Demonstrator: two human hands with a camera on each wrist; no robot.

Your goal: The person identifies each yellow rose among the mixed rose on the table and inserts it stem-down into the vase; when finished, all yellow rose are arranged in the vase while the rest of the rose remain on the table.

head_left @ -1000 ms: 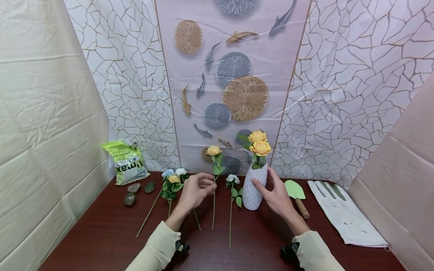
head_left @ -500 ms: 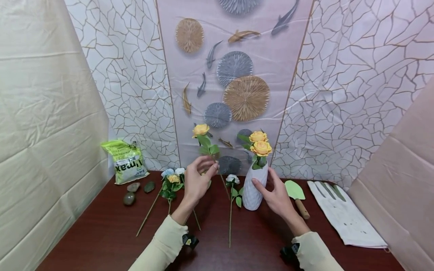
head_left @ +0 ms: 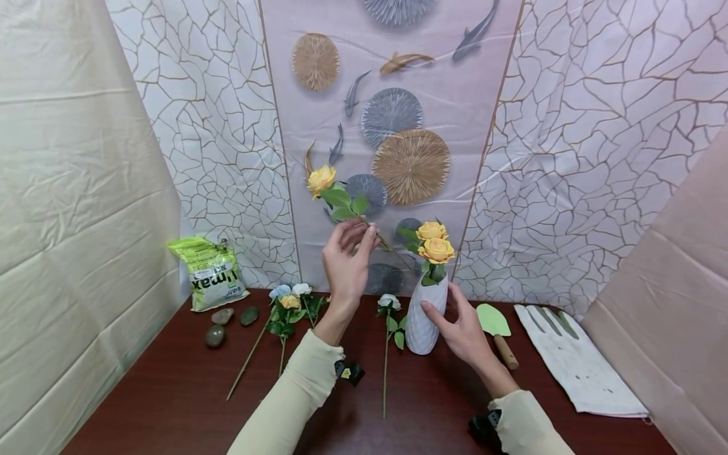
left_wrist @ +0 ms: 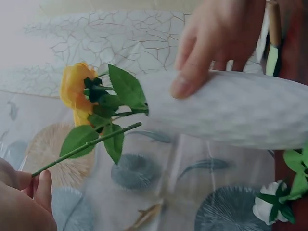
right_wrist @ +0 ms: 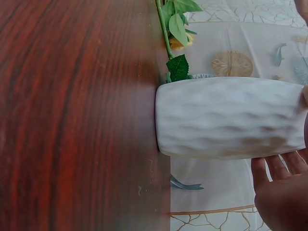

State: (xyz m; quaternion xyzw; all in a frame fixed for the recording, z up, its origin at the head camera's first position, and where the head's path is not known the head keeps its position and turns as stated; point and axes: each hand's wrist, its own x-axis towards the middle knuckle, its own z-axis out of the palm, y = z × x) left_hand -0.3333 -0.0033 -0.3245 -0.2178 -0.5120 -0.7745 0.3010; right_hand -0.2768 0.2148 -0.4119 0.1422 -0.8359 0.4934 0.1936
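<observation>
Left hand (head_left: pixel 347 265) pinches tilted yellow rose (head_left: pixel 321 181) by stem | right hand (head_left: pixel 463 330) grips white vase (head_left: pixel 424 322) | two yellow roses (head_left: pixel 436 250) inside

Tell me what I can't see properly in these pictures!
Head: stem ends of the two yellow roses, hidden by the white vase.
Head: small print on the bag, too tiny.
Head: lower stem of the white rose beside the blue one, behind the left arm.
Left wrist: bloom of the held rose, beyond the left edge.
</observation>
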